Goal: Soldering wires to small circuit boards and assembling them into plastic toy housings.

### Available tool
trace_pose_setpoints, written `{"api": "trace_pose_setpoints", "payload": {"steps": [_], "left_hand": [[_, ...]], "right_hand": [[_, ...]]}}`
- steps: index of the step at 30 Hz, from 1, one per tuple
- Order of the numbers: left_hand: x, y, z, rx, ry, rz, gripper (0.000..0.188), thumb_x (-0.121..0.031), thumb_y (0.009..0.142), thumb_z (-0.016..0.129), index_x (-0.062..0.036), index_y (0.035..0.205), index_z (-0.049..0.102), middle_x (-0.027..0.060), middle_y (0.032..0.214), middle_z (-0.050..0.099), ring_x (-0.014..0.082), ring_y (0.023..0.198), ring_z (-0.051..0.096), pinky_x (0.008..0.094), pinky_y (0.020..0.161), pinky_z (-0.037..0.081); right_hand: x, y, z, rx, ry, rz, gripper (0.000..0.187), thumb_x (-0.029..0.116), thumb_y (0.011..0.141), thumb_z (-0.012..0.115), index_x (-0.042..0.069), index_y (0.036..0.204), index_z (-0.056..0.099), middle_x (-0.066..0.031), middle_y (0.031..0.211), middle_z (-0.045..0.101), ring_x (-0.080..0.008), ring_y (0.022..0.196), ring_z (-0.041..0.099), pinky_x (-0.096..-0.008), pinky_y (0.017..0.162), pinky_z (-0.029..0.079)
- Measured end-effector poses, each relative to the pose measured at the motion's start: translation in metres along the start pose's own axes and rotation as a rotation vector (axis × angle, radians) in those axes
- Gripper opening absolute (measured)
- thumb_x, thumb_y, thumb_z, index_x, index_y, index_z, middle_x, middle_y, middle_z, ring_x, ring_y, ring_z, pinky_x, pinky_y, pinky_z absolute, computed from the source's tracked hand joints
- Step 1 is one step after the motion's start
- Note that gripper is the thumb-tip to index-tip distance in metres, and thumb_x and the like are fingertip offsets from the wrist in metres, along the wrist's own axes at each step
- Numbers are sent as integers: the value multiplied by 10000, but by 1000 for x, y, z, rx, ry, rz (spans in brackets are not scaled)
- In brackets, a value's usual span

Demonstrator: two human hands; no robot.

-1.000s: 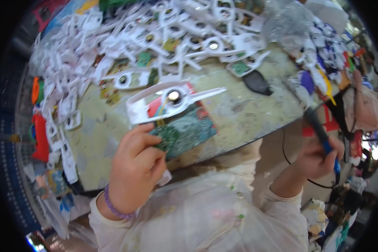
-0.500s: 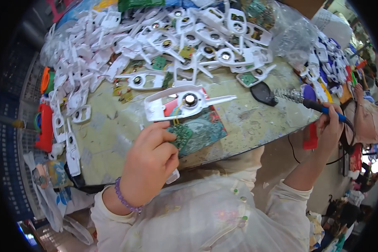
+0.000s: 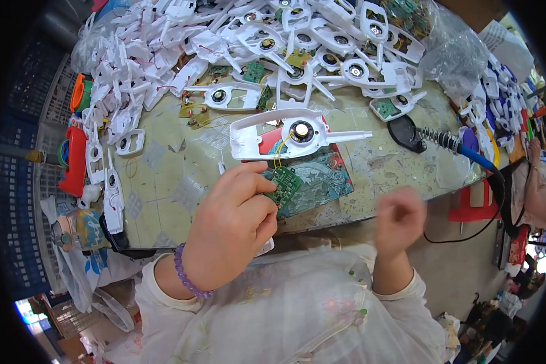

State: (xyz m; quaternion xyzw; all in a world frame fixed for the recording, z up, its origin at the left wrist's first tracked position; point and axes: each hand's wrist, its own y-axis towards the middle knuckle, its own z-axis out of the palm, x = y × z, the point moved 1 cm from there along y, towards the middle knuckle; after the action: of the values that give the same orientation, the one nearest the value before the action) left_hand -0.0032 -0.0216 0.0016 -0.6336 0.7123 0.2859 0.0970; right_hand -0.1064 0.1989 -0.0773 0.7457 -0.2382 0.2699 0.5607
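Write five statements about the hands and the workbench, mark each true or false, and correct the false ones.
1. The left hand holds a small green circuit board. True.
2. The right hand grips a blue-handled soldering iron. False: the iron rests in a metal coil holder.
3. Thin yellow wires join the board to a white plastic frame. True.
4. A purple beaded bracelet circles the right wrist. False: the left wrist.
5. White plastic parts lie heaped on the workbench. True.

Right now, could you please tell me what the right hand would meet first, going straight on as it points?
The right hand would probably pass over the tabletop and first meet the black oval base, though the hand's height is unclear.
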Motion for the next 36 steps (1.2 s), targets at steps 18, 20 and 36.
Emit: {"api": "trace_pose_setpoints", "payload": {"steps": [18, 20, 36], "left_hand": [[7, -16, 3, -173, 94, 36, 166, -5, 659, 717, -39, 789, 620, 88, 990, 585, 305, 1022, 575, 385, 802, 495], [13, -23, 1, -209, 86, 10, 170, -4, 662, 719, -41, 797, 621, 86, 979, 591, 300, 988, 588, 376, 780, 500], [66, -84, -28, -413, 171, -165, 167, -15, 689, 703, -56, 832, 628, 61, 851, 604, 259, 765, 589, 351, 646, 480]], "right_hand": [[5, 94, 43, 520, -374, -37, 212, 230, 792, 689, 26, 822, 637, -69, 686, 598, -269, 685, 577, -397, 655, 414], [17, 90, 48, 535, -310, 35, 202, 217, 785, 697, 29, 820, 634, -76, 678, 587, -272, 664, 573, -380, 610, 416], [66, 51, 122, 390, -83, -339, 242, -13, 747, 685, 24, 972, 603, -128, 870, 638, -286, 737, 629, -355, 605, 505]]}}
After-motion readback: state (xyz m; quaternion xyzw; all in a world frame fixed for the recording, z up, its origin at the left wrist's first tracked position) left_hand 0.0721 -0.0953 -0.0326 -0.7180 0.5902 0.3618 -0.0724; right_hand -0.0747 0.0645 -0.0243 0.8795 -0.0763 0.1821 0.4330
